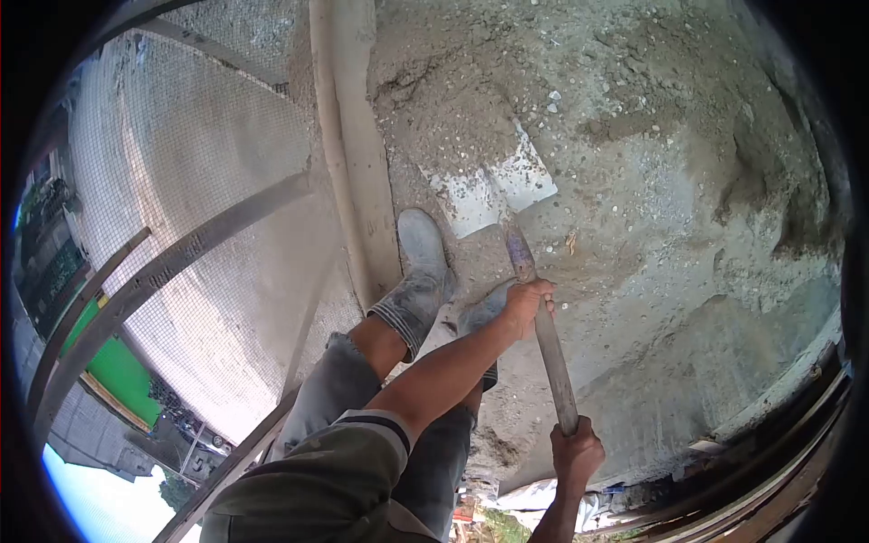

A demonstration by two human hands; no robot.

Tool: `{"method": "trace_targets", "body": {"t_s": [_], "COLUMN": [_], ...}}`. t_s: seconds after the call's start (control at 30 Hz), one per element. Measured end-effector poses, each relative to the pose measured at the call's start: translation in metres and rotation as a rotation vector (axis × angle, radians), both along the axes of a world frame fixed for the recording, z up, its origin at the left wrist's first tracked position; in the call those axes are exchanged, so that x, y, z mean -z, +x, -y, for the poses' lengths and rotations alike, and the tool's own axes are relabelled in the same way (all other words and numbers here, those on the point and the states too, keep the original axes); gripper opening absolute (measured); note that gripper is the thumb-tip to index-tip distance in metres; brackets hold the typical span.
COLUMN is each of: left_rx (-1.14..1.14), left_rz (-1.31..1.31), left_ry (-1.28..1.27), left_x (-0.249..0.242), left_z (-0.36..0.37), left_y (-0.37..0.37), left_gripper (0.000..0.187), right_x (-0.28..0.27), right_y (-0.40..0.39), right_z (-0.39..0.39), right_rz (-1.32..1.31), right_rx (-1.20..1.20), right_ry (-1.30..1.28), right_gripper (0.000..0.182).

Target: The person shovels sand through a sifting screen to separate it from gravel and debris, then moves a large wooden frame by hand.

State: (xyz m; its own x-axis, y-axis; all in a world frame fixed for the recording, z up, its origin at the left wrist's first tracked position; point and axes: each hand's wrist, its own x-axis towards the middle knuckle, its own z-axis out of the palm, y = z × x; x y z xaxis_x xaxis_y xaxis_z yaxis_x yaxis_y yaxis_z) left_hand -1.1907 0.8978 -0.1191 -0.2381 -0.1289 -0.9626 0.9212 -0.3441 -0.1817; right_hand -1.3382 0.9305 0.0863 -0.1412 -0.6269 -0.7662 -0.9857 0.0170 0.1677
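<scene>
Wire mesh screen [181, 181] left; wooden plank [358, 136] beside; green sheet [118, 371] below.

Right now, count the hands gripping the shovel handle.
2: the left hand grips mid-shaft of the shovel, nearer the blade; the right hand clasps the handle's end.

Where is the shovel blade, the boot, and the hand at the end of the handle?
shovel blade [493, 185], head view, on the flat pale metal face.
boot [421, 262], head view, on the grey upper of the foot.
right hand [577, 450], head view, on the knuckles gripping the handle's end.
</scene>
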Motion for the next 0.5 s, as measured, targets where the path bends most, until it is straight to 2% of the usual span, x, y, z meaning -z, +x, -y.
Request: {"method": "trace_targets", "body": {"t_s": [0.07,0.17,0.23,0.27,0.37,0.4,0.5], "left_rx": [0.064,0.241,0.334,0.352,0.41,0.416,0.372], "left_rz": [0.025,0.088,0.094,0.108,0.187,0.189,0.241], "left_ry": [0.061,0.091,0.184,0.152,0.119,0.132,0.072], "left_x": [-0.007,-0.011,0.01,0.024,0.049,0.053,0.053], "left_z": [-0.012,-0.043,-0.046,-0.044,-0.024,-0.027,-0.022], "left_y": [-0.001,0.028,0.055,0.068,0.095,0.095,0.086], "left_gripper": [0.013,0.012,0.012,0.011,0.009,0.009,0.009], "right_x": [-0.009,0.005,0.024,0.034,0.087,0.093,0.091], "right_y": [-0.001,0.02,0.055,0.076,0.09,0.089,0.081], "right_z": [-0.012,-0.084,-0.102,-0.093,-0.104,-0.108,-0.108], "right_rz": [0.025,-0.048,-0.046,-0.038,0.025,0.027,0.08], "right_rx": [0.044,0.165,0.256,0.282,0.321,0.325,0.336], "right_ry": [0.041,0.1,0.14,0.16,0.064,0.077,-0.09], "right_gripper": [0.023,0.025,0.029,0.031,0.03,0.03,0.027]}}
